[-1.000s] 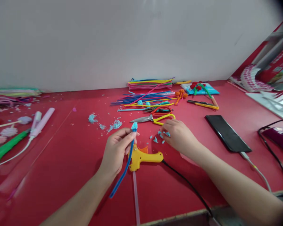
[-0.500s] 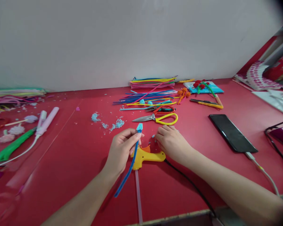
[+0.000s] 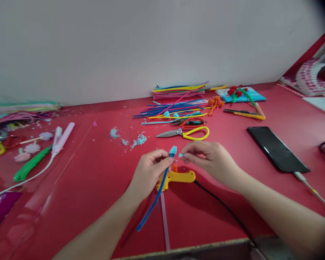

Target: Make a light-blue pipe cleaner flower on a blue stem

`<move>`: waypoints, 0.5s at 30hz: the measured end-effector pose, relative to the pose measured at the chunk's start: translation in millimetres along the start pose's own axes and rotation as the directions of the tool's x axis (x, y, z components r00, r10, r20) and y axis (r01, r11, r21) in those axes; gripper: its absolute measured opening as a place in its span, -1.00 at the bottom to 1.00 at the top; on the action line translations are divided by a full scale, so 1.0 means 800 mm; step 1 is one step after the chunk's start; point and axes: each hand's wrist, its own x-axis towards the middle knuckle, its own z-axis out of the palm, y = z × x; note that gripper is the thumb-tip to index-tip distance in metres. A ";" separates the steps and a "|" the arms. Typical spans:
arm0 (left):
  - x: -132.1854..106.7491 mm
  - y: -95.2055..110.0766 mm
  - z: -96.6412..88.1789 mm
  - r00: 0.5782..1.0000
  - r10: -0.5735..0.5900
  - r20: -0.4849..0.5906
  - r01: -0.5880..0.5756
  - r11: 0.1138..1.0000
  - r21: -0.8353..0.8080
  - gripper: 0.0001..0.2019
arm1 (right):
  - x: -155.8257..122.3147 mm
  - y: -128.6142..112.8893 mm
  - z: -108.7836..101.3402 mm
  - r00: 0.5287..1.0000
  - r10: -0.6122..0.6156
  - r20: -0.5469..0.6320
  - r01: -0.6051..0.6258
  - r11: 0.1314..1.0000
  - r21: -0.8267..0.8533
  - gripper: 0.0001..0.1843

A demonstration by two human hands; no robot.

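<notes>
My left hand (image 3: 148,172) is closed around a blue pipe cleaner (image 3: 155,200) that has a light blue fuzzy tip (image 3: 173,150) standing up above my fingers. My right hand (image 3: 209,159) pinches a small light blue piece (image 3: 180,155) and holds it just right of that tip. Below both hands a yellow glue gun (image 3: 178,177) lies on the red table (image 3: 83,180), with a clear glue stick (image 3: 165,222) at its back and a black cord (image 3: 222,209) running to the front edge.
Yellow-handled scissors (image 3: 188,133) and a pile of coloured pipe cleaners (image 3: 176,108) lie beyond my hands. Light blue fluff scraps (image 3: 138,140) sit to the left. A black phone (image 3: 277,148) on a cable lies at right. Green and pink tools (image 3: 43,153) lie at left.
My right hand has lifted off the table with a small light blue piece and brought it up beside the pipe cleaner's tip. The camera view has shifted slightly.
</notes>
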 end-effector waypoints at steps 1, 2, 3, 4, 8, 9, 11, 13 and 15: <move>0.000 0.001 0.001 1.000 -0.013 0.004 0.013 1.000 0.001 -0.82 | -0.001 -0.001 0.000 1.000 0.015 0.000 -0.015 1.000 -0.011 -0.92; -0.001 0.001 0.001 1.000 -0.021 0.006 0.021 1.000 0.007 -0.82 | -0.002 -0.002 -0.001 1.000 0.027 0.000 -0.027 0.999 -0.032 -0.92; -0.001 0.002 0.002 1.000 -0.026 0.006 0.026 0.999 0.019 -0.82 | -0.003 -0.001 -0.001 1.000 0.031 0.008 -0.030 0.997 -0.066 -0.91; -0.001 0.003 0.003 1.000 -0.028 0.003 0.028 0.999 0.036 -0.82 | -0.003 0.000 -0.001 1.000 0.021 0.019 -0.018 0.993 -0.114 -0.91; -0.002 0.004 0.006 1.000 -0.004 0.001 0.003 0.992 0.127 -0.83 | -0.006 0.006 0.000 0.991 -0.093 0.095 0.117 0.948 -0.297 -0.89; -0.002 0.004 0.007 1.000 0.006 0.003 -0.006 0.989 0.148 -0.83 | -0.006 0.007 0.000 0.988 -0.118 0.096 0.142 0.938 -0.317 -0.89; -0.003 0.004 0.008 1.000 0.023 0.006 -0.024 0.982 0.190 -0.84 | -0.007 0.009 0.001 0.987 -0.142 0.076 0.160 0.929 -0.333 -0.90; -0.003 0.003 0.009 0.999 0.034 0.011 -0.035 0.973 0.228 -0.85 | -0.007 0.010 0.002 0.990 -0.132 0.051 0.142 0.933 -0.331 -0.92; -0.004 0.003 0.010 0.999 0.047 0.011 -0.048 0.967 0.251 -0.86 | -0.007 0.010 0.002 0.994 -0.105 0.032 0.110 0.941 -0.321 -0.93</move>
